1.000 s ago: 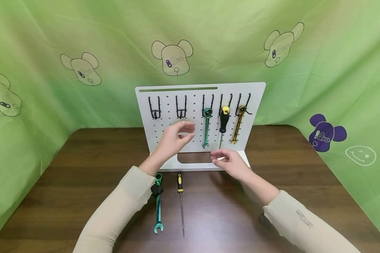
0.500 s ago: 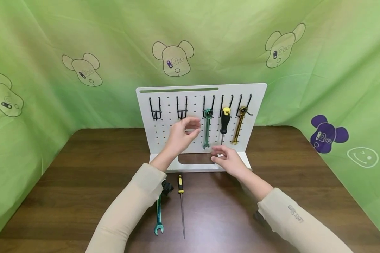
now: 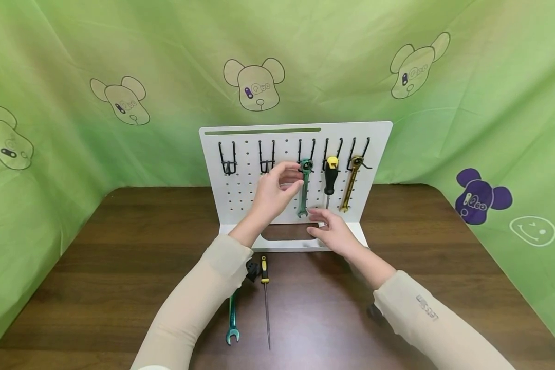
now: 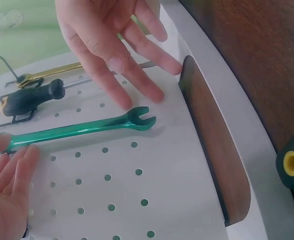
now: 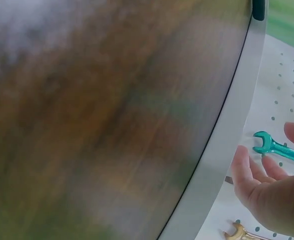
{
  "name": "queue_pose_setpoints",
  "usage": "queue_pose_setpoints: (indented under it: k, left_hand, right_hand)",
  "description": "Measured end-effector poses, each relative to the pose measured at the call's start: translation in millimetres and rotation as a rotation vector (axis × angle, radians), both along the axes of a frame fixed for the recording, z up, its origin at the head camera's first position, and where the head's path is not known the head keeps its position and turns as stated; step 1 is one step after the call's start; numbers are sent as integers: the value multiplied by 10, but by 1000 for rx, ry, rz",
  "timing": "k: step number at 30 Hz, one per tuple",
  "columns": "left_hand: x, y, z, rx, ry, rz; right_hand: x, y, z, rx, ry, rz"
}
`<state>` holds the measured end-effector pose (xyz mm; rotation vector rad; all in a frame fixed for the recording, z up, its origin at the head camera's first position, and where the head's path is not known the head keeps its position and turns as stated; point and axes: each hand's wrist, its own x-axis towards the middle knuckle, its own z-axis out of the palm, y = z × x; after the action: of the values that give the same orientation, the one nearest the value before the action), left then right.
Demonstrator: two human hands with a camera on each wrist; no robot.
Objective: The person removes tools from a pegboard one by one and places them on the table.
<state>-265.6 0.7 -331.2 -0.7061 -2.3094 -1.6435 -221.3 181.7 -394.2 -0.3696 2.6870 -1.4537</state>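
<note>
A green ratchet wrench [image 3: 304,192] hangs on a double hook of the white pegboard [image 3: 238,198], open end down. My left hand [image 3: 272,192] is at its upper part; in the left wrist view the thumb and fingers lie on either side of the wrench [image 4: 76,131], with no firm grip visible. My right hand [image 3: 335,234] is near the wrench's lower end, fingers loosely bent and holding nothing. To the right hang a black-and-yellow screwdriver [image 3: 331,177], its lower shaft hidden behind my right hand, and a gold wrench [image 3: 349,187].
Two black hooks [image 3: 228,159] on the board's left bear no tools. On the wooden table [image 3: 120,246] lie a second green wrench [image 3: 232,324], partly covered by my left sleeve, and a thin-shafted tool with a yellow-and-black handle [image 3: 264,270]. A green printed cloth [image 3: 180,103] surrounds the table.
My left hand has moved right and slightly up, from bare pegboard to the hanging green wrench. My right hand has risen a little. The hanging tools keep their places.
</note>
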Motion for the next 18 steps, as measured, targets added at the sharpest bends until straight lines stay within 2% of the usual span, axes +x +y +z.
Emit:
queue_pose_setpoints:
  k: [11,18]
  left_hand:
    - [-21,41,53,6,31,11]
    - [-35,40,78,-8,29,29]
  right_hand:
    - [-40,12,-22,-15,25,16]
    - [-56,-5,-36,-49,-1,50]
